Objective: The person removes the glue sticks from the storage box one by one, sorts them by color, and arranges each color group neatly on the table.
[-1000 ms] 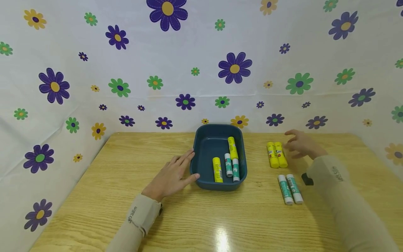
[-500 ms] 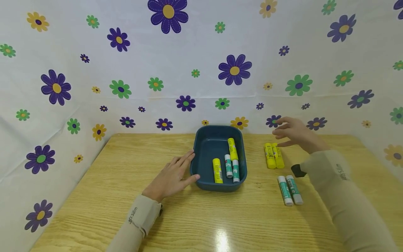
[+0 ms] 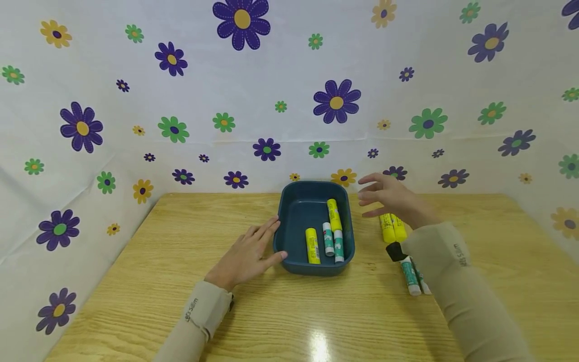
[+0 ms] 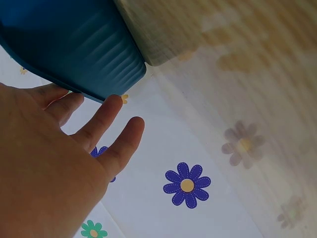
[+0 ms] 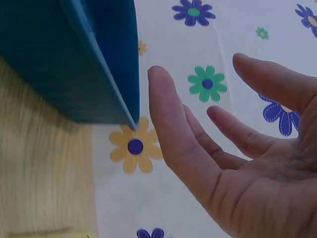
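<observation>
A dark blue plastic bin (image 3: 298, 269) stands near the back of the table. Inside it lie two yellow glue sticks (image 3: 312, 245) and two white-and-green glue sticks (image 3: 327, 239). My left hand (image 3: 246, 254) rests its spread fingers against the bin's left rim; the left wrist view shows the fingertips (image 4: 114, 103) at that edge. Just right of the bin hovers my right hand (image 3: 391, 198), fingers loosely spread and holding nothing. Under its wrist is a pair of yellow glue sticks (image 3: 393, 232), partly covered. Nearer me, a white-and-green pair (image 3: 410, 279) is partly hidden by the sleeve.
The wooden table (image 3: 190, 216) reaches back to a white flower-print cloth (image 3: 289, 75) hanging behind and along the sides. A small black wrist-camera piece (image 3: 395, 251) sticks out below my right cuff.
My right hand has moved left from beside the yellow pair, passing over it toward the bin. That pair has shifted slightly left. My left hand stays at the rim.
</observation>
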The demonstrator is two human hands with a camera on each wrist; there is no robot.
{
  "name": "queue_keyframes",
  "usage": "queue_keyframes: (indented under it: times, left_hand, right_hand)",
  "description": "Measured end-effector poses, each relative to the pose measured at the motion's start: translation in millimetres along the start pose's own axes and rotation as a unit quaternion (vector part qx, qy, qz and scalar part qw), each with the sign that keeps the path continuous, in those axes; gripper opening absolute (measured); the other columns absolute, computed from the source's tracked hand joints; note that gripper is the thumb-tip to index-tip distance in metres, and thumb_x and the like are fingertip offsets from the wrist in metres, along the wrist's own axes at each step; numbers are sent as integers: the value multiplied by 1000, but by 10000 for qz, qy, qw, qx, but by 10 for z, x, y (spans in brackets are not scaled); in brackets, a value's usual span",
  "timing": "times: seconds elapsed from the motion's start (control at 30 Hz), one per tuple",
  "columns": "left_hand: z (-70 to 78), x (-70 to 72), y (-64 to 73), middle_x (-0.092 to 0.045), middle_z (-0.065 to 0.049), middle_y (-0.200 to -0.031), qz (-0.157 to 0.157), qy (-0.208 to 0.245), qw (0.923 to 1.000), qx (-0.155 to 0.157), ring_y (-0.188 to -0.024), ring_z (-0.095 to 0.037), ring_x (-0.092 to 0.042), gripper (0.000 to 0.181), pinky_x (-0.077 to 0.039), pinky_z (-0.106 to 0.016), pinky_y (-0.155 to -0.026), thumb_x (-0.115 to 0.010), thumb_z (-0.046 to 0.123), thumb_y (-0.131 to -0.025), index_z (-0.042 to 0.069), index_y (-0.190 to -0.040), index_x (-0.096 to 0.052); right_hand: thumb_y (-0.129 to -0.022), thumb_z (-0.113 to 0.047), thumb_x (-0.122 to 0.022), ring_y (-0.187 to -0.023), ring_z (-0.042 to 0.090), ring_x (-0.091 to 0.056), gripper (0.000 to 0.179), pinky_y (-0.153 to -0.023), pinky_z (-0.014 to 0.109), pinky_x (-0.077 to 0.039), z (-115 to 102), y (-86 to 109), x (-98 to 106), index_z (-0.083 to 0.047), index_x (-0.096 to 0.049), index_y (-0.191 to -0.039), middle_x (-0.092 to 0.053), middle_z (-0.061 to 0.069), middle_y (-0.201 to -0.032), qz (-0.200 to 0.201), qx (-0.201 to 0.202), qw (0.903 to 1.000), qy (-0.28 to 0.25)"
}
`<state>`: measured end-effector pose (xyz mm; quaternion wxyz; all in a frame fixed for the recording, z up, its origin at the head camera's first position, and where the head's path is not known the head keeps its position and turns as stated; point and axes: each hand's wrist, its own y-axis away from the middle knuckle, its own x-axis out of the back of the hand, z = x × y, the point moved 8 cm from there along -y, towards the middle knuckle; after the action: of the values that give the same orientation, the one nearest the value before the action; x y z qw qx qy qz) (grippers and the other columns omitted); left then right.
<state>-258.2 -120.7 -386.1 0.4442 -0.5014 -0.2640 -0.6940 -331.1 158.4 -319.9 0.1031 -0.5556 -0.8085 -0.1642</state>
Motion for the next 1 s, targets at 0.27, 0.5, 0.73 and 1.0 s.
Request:
queue_keyframes:
  times: [0.27,0.5,0.73,1.0]
  left_hand:
    - [-10,-5,-2,-18,-5,-168,0,14,10000,28,-146,-39,-31,81,-24,-60,-117,-49,57,-101,8,-161,-27]
    - [-7,-7,-5,-19,-5,-168,4,54,10000,27,-146,-38,-31,81,-23,-59,-118,-50,57,-101,8,-161,-27]
    - [-10,-11,-9,-18,-4,-168,-11,42,10000,55,-146,-38,-31,82,-24,-60,-118,-49,58,-100,8,-161,-27]
    - [0,3,0,-19,-5,-168,5,82,10000,5,-146,-38,-31,81,-24,-59,-118,-50,56,-101,7,-161,-26]
  right_hand:
    - [-102,-3,-57,-122,48,-51,57,-90,51,-56,-26,-58,-365,9,-30,-150,-45,33,-135,-353,75,9985,-414]
    - [-99,-2,-61,-121,49,-53,61,-86,49,-58,-7,-84,-573,10,-30,-150,-46,32,-134,-453,10,9981,-419]
    - [-98,1,-62,-121,50,-54,61,-82,46,-60,28,-120,-730,10,-31,-149,-45,33,-134,-616,-101,9971,-444]
    - [-95,2,-66,-115,46,-59,61,-78,44,-61,87,-129,-900,8,-36,-148,-47,31,-133,-719,-304,9965,-300]
